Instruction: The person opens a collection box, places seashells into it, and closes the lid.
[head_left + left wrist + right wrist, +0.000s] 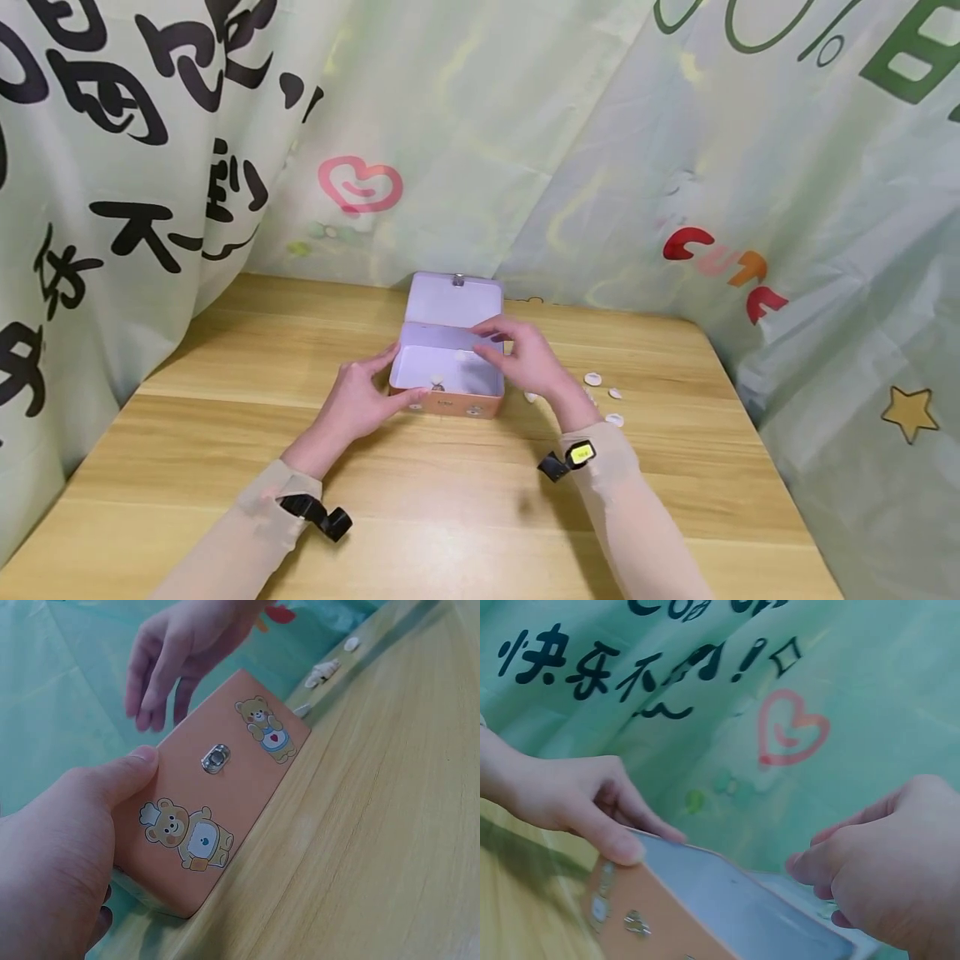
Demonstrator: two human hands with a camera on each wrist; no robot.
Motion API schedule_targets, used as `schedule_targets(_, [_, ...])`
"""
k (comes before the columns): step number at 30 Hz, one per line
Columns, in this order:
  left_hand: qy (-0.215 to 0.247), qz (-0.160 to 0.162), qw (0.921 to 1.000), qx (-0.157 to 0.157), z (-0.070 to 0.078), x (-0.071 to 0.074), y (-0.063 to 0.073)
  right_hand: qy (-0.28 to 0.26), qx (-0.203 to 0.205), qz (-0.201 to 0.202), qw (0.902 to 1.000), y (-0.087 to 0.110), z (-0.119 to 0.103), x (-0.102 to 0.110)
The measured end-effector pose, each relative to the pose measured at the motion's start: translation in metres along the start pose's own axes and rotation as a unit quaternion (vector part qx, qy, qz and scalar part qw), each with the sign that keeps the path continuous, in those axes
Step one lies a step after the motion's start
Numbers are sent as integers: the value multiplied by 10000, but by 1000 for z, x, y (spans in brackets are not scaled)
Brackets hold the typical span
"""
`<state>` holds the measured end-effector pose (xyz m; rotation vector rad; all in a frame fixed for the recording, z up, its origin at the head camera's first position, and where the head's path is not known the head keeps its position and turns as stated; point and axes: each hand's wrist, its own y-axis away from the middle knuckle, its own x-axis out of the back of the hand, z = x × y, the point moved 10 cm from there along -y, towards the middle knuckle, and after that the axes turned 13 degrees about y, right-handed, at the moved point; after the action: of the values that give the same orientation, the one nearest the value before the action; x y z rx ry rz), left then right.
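An orange tin box (447, 403) with a pale lilac inside stands on the table, its hinged lid (454, 301) raised at the back. Bear pictures and a metal catch (216, 759) mark its front. My left hand (362, 398) grips the box's left end, thumb at the front rim and fingers along the side. Over the box's right part hangs my right hand (527, 357), fingers loosely bent and pointing down in the left wrist view, with nothing showing between them. A small pale piece (437, 381) lies inside the box.
Several white seashells lie right of the box, among them a round one (592, 378), one nearer the front (614, 419) and a spiral one (324, 672). A printed curtain (450, 167) hangs behind the wooden table (442, 517) and along both sides.
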<state>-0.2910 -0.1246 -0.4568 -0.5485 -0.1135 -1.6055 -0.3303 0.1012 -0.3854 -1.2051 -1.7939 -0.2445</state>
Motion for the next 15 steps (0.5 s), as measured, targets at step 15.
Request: schedule_targets(15, [79, -40, 9999, 124, -2, -1, 1, 427, -815, 26, 9958, 56, 65, 38])
